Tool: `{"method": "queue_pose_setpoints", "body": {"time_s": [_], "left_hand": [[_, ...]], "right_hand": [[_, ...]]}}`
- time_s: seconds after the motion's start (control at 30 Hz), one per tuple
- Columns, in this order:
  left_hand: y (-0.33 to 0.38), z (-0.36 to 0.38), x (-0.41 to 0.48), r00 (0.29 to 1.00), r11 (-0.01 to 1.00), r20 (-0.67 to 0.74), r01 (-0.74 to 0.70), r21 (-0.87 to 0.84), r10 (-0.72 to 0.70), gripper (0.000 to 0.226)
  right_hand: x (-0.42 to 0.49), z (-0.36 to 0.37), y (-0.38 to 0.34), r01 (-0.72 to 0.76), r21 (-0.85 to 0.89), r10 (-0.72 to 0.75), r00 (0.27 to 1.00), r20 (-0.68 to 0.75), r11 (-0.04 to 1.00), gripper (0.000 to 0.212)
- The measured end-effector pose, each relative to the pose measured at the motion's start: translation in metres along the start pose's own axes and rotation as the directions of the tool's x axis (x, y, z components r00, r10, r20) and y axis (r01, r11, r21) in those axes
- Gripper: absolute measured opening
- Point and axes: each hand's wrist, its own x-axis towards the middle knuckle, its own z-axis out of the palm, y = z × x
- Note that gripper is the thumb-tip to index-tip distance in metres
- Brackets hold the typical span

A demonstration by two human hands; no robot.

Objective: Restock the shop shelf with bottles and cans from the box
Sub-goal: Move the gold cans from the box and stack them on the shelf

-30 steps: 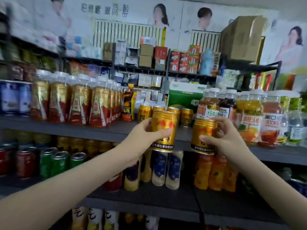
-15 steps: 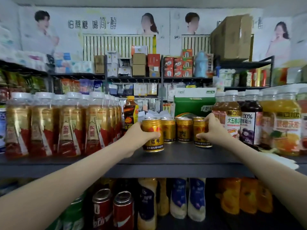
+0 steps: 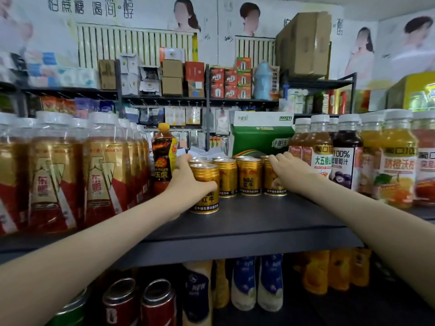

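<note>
On the dark shelf board [image 3: 259,222] stand several gold cans with red and black print. My left hand [image 3: 186,184] grips the front-left gold can [image 3: 206,184], which stands on the board ahead of the row. My right hand [image 3: 289,170] grips the rightmost gold can [image 3: 270,184] at the end of the back row, fingers curled over its top. Two more gold cans [image 3: 237,177] stand between them. The box is out of view.
Tall gold-and-red bottles [image 3: 70,175] fill the shelf's left side, and a dark Hi-Tiger bottle [image 3: 163,158] stands beside my left hand. Juice bottles [image 3: 367,156] crowd the right. A green carton [image 3: 261,137] sits behind the cans. Lower shelves hold cans and bottles [image 3: 256,283].
Both hands carried the cans from below the shelf edge up onto the board. The right can has joined the back row; the left one now stands in front.
</note>
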Motion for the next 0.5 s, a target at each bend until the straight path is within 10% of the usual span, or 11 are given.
{"method": "queue_pose_setpoints", "body": {"time_s": [0.2, 0.5], "left_hand": [[0.007, -0.006, -0.005, 0.991, 0.908, 0.016, -0.129, 0.398, 0.134, 0.080], [0.011, -0.037, 0.003, 0.987, 0.958, 0.129, -0.125, 0.259, 0.094, 0.061]], "right_hand": [[0.004, 0.006, -0.002, -0.029, 0.035, 0.030, 0.999, -0.011, 0.999, 0.070], [-0.009, -0.005, -0.022, 0.214, 0.166, -0.189, 0.969, -0.157, 0.963, 0.086]]}}
